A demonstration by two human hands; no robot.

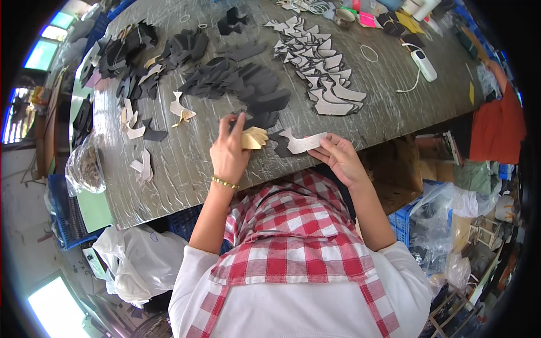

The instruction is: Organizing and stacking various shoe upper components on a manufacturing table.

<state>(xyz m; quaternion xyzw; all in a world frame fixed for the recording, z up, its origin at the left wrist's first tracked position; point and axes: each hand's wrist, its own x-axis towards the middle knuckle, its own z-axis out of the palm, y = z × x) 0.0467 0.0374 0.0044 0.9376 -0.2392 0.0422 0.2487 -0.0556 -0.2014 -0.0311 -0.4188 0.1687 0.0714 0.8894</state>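
My left hand [228, 155] is closed around a small bunch of yellowish-cream cut pieces [255, 138], which stick out to the right of its fingers. My right hand [344, 160] pinches the right end of a pale, curved cut piece [304, 145] between thumb and fingers. A dark cut piece [278, 145] shows at the pale piece's left end; whether the two are joined I cannot tell. Just beyond my left hand lies a fanned heap of dark cut pieces [262, 90]. Overlapping pale pieces with dark edges [324, 73] form a long row farther right.
The table [389, 112] has a wrinkled, shiny cover. A white device with a cable [424, 65] and a loose ring [369, 53] lie at right. Loose pale pieces [143, 168] sit at left. Another person's red sleeve [499, 127] is at the right edge.
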